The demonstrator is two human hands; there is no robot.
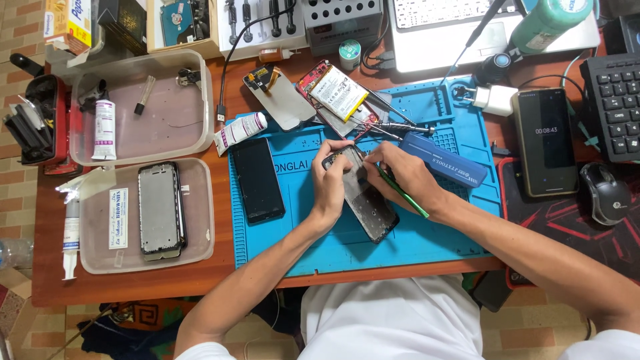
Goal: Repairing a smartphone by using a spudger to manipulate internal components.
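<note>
Black and gutted, the long phone frame (365, 199) lies slantwise on your blue silicone work mat (427, 240), near the mat's middle. Your left hand (331, 183) grips the frame's upper end, fingers curled together over its edge, thumb pressed against the side. Your right hand (407, 177) rests on the frame's other side, fingers pinched shut on a thin green tool (403, 193) whose tip meets the frame near the top. Just beside that hand lies a dark blue oblong tool case (443, 160), with slim metal tweezers (393, 127) above it. Left of the frame, a black glass phone screen (257, 180) lies flat on the mat. Beyond your fingers sits an opened red phone with a white battery (337, 93) showing, and next to it a white glue tube (239, 131). Well apart to the left, a clear plastic tray (200, 220) holds a silver phone frame (160, 210). On the right, a dark phone with a lit timer (545, 141) stands near a grey computer mouse (605, 193).
</note>
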